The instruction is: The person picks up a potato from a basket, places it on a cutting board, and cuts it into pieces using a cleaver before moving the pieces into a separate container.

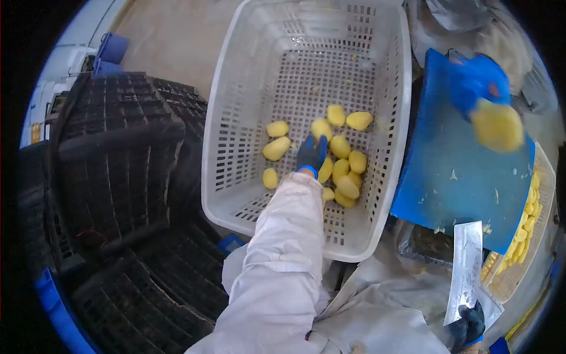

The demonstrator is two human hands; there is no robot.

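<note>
My left hand (312, 154), in a dark blue glove, reaches down into a white perforated plastic crate (394, 218). Its fingers are stretched out and apart, the tips at the near edge of a peeled potato (321, 128). Around it on the crate floor lie several more peeled yellow potatoes, such as one to the left (276, 148) and a cluster to the right (348, 186). Low at the right, my right hand (469, 323), in a dark glove, is closed around the lower end of a knife with a wide, flat metal blade (466, 265) pointing up.
Right of the crate is a blue cutting board (454, 171) with pale scraps. Above it, another person's blue-gloved hand (480, 82) is blurred beside a large potato (498, 125). A tray (501, 289) of yellow cut pieces stands beyond. Black crates (118, 159) are stacked at left.
</note>
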